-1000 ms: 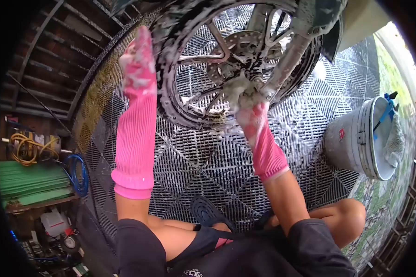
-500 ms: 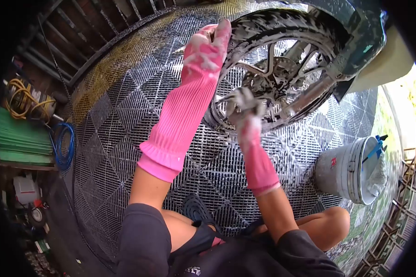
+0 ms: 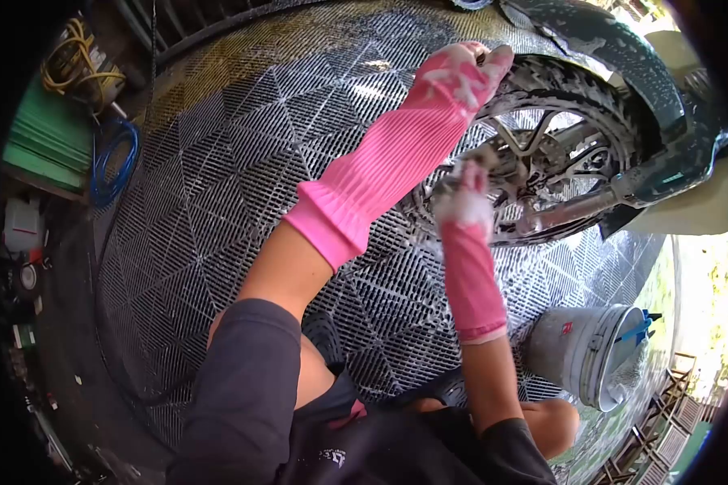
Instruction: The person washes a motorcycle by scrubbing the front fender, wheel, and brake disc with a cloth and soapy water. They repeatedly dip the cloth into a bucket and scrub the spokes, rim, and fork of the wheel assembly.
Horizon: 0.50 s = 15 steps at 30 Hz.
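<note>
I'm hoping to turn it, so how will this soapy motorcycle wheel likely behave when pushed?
The motorcycle wheel may feel slippery, since its tire looks foamy. It would probably spin rather than slide away, being mounted on the fork leg.

Open run of floor mat left of the wheel, passable low, out towards a coiled blue hose. Wheel's upper-left edge taken up by left hand; near side obstructed by right hand. Fork leg crosses wheel's right part; fender bars upper right. Narrow gaps between wheel's spokes. Bucket blocks wheel's near right, mat between.
</note>
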{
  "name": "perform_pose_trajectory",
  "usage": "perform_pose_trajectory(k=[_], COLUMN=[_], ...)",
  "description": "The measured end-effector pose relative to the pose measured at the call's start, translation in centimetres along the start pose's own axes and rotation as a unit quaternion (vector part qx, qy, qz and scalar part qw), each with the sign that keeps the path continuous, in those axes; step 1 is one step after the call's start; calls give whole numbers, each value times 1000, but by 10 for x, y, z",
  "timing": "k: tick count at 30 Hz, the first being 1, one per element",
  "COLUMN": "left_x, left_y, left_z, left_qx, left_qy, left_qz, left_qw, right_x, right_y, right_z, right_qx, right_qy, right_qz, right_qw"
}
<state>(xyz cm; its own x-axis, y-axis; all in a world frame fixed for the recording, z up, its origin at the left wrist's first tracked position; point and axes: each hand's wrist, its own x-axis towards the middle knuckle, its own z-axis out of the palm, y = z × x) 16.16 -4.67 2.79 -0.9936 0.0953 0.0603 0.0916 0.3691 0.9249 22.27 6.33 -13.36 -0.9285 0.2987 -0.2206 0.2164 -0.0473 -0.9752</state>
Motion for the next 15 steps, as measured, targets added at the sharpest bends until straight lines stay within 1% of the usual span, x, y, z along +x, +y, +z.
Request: perform_pose_trajectory(k=[1,2,4,6,7,8,10,11,12,13,14,15], left_x=[1,2,7,7,8,8,10,10,12,13,14,17], left_y=[-3,-5,-9,-6,-5,-3,-2,-3,-5,-6,-7,-10], left_z=[0,-1,-2,-2,-2,-2,-3,-2,0,0,-1,1], left_qx=[-5,-10,-13,4,10,14,21,22,23,22,19,14], left_qy=[3,5,7,7,8,8,10,12,11,13,15,17], left_qz=[6,10,21,20,19,18,18,20,22,26,30,32], left_qw=[1000,1000,1000,1000,1000,1000,1000,999,999,999,999,999], right_x=[0,0,5,-25,-19,-11,5,-2,-9,-26,-2,4], right_y=[5,3,-13,-87,-83,-88,-93,-96,-100,-111,-73,-42], right_z=[16,30,36,2,2,-11,-14,-6,3,19,33,49], right_qx=[95,144,49,46,237,233,219,321,418,366,258,125], right_qy=[8,11,10,-129,-107,-171,-183,-161,-138,10,14,46], right_qz=[6,10,21,110,23,-55,-124,-106,-94,-7,-166,-260], right_qw=[995,990,999,984,965,956,950,927,893,931,952,956])
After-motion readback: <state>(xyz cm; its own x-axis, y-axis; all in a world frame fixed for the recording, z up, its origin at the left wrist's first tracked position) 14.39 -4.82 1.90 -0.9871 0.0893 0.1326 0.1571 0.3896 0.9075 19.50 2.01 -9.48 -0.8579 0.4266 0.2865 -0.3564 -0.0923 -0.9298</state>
